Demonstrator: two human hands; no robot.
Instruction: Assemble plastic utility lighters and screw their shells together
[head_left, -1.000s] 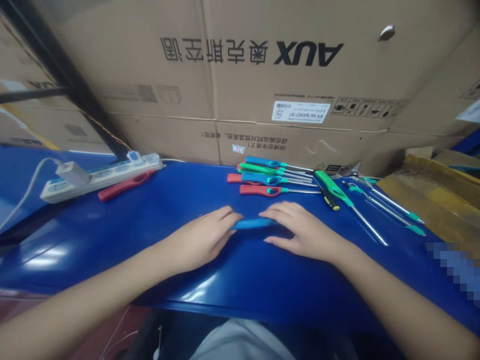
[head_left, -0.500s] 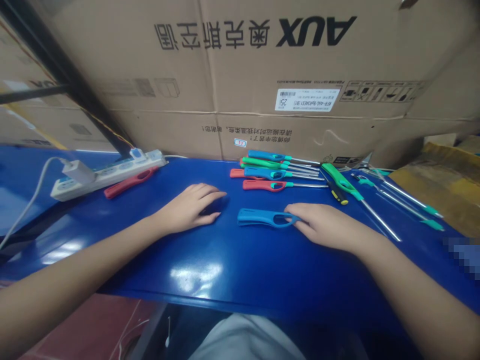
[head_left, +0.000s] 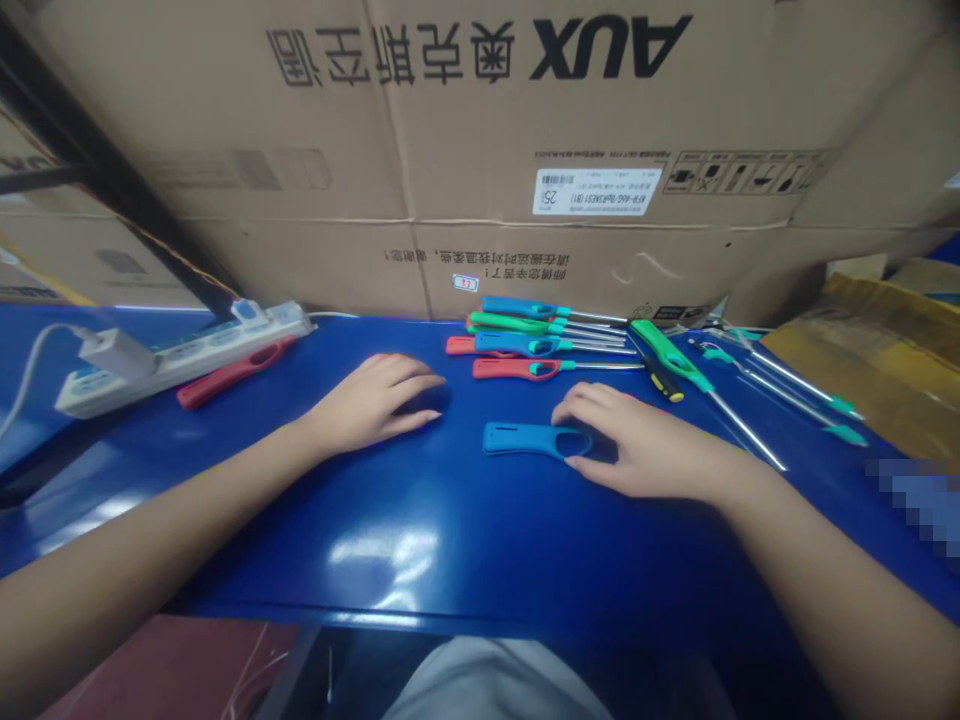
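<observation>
A blue lighter handle shell [head_left: 517, 438] lies flat on the table, its looped end toward my right hand [head_left: 626, 440]. The fingers and thumb of that hand are apart on either side of the loop. The thumb tip is at the loop's near edge; whether it touches I cannot tell. My left hand [head_left: 375, 405] rests on the table to the left of the shell, fingers spread and holding nothing. Beyond the shell lie several gas lighters with metal rods, among them a red lighter [head_left: 517, 369], a blue lighter [head_left: 510, 344] and a green lighter [head_left: 667, 350].
A red handle shell [head_left: 232, 375] lies by a white power strip [head_left: 187, 350] at the left. A black and yellow screwdriver [head_left: 664, 382] and loose metal rods [head_left: 795, 385] are at the right. Behind stands a large cardboard box [head_left: 450, 120]; the blue table [head_left: 450, 540] has a near edge.
My right hand has released the blue handle shell, its thumb and fingers spreading apart. The shell now lies flat on the table. My left hand stays about where it was.
</observation>
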